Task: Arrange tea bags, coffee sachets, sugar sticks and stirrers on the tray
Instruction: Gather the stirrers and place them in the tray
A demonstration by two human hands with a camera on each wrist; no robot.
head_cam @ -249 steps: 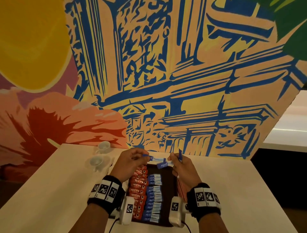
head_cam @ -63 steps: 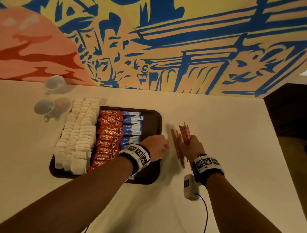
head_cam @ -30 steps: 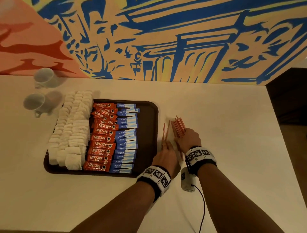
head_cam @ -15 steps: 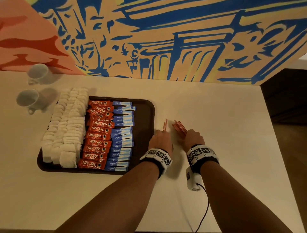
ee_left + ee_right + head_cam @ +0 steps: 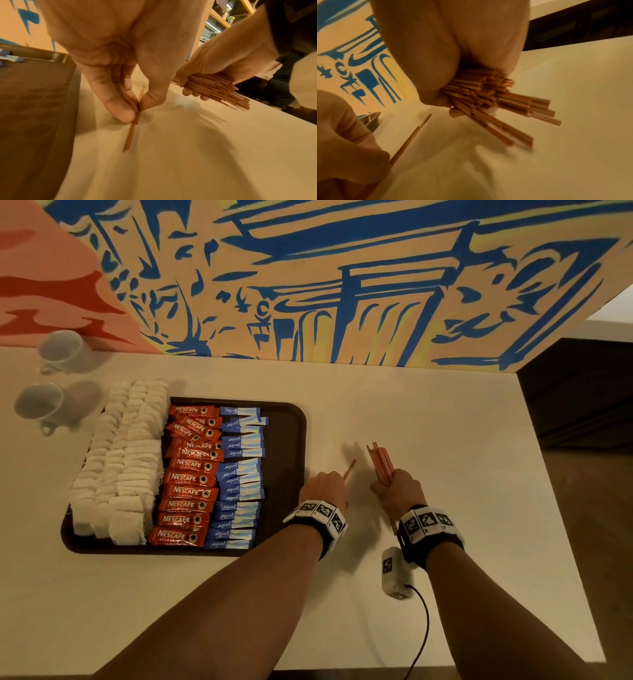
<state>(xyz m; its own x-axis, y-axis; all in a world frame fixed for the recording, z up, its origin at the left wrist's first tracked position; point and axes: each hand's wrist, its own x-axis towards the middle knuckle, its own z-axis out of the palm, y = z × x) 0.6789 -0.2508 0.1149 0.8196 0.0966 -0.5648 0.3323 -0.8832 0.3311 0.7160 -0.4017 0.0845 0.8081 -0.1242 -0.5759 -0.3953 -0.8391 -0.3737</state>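
A dark brown tray holds white tea bags, red Nescafe coffee sachets and blue sugar sticks in rows; its right strip is bare. Just right of the tray, my left hand pinches a couple of thin orange stirrers between thumb and fingers, low over the table. My right hand grips a thick bundle of orange stirrers, whose ends fan out past my fingers. The two hands are a short way apart.
Two white cups stand on the table left of the tray, near the painted wall. A white device with a cable hangs below my right wrist. The table's right edge drops to a dark floor.
My hands left the tray and moved to the stirrers on the table. The right hand gathered the bundle, and the left hand picked up the last loose stirrers beside it.
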